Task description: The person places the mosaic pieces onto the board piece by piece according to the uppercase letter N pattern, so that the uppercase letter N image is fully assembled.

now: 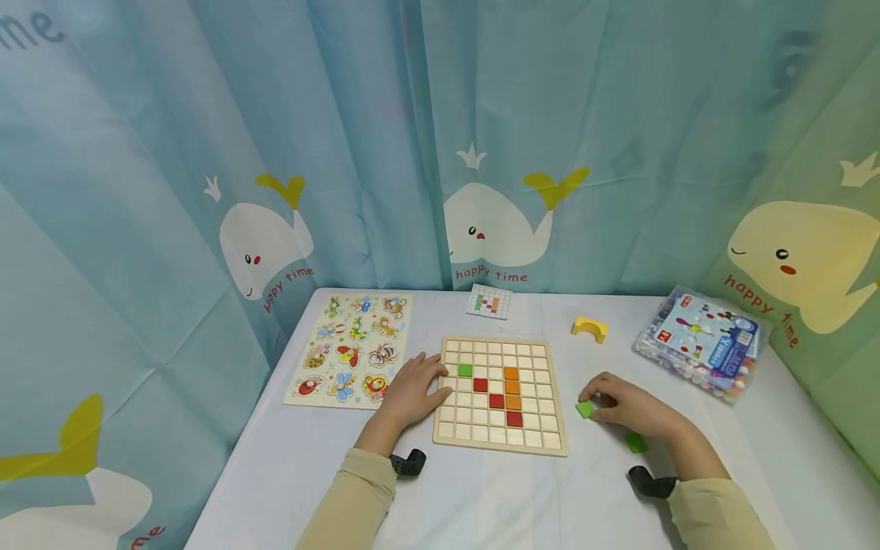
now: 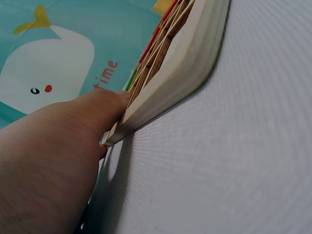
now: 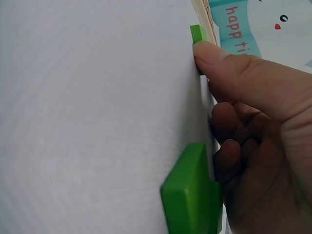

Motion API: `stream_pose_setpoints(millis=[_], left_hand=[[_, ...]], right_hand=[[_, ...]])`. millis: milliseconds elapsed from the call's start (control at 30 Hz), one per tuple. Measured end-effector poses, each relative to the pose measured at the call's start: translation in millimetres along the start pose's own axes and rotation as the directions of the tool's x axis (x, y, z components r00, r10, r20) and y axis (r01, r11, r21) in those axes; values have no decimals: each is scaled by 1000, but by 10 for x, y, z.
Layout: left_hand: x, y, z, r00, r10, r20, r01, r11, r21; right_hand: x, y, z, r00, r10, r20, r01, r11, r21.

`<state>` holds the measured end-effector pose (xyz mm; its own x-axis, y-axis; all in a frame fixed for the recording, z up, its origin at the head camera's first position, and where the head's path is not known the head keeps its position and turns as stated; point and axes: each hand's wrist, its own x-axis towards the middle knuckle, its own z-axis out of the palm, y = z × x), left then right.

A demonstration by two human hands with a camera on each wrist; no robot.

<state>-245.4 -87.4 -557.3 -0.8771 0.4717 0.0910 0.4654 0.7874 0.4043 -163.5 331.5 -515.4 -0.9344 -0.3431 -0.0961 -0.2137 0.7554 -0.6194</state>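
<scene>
A wooden grid board (image 1: 491, 443) lies flat in the middle of the table. One green tile (image 1: 465, 370), several red tiles (image 1: 497, 401) and several orange tiles (image 1: 512, 387) sit in its cells. My left hand (image 1: 411, 391) rests at the board's left edge, thumb and fingers touching the rim. To the right of the board, my right hand (image 1: 622, 402) pinches a green tile (image 3: 198, 33) between thumb and fingers, just off the table. More green tiles (image 3: 187, 192) lie below that palm; in the head view they are partly hidden by the hand.
A small pattern card (image 1: 490, 302) lies behind the board. An insect picture puzzle (image 1: 323, 389) lies at the left. At the back right are a yellow arch block (image 1: 590, 329) and a clear box of beads (image 1: 704, 344). A whale-print curtain (image 1: 371, 153) hangs behind the table.
</scene>
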Motion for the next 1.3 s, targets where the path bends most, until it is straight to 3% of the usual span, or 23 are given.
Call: stream_pose_setpoints(millis=[467, 767, 1300], left_hand=[[1, -18, 11, 1000, 16, -3, -16, 1000, -7], [6, -25, 12, 1000, 18, -10, -18, 1000, -11], [-4, -8, -8, 1000, 15, -7, -16, 1000, -17]], right_hand=[[-9, -36, 22, 1000, -5, -24, 4, 1000, -5], [-37, -22, 6, 997, 38, -61, -39, 999, -14], [20, -209, -57, 989, 84, -119, -84, 996, 5]])
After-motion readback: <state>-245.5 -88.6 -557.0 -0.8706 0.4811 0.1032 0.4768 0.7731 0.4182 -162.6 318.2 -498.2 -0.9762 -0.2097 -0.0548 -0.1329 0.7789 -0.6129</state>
